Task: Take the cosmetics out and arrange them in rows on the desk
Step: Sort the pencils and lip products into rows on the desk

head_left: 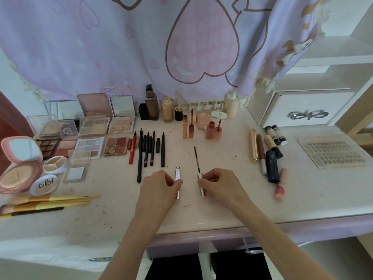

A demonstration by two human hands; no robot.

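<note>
Left grip (161, 184) pinches silver tube (177, 182); right grip (219, 183) pinches wand cap (201, 184).

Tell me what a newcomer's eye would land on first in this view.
First, the two hands at the desk's near middle: the left hand holds a silver tube and the right hand holds its pulled-out wand, brush pointing away. Next, the big pink heart on the lilac curtain behind the desk. Then the open palettes crowded at the left.
</note>
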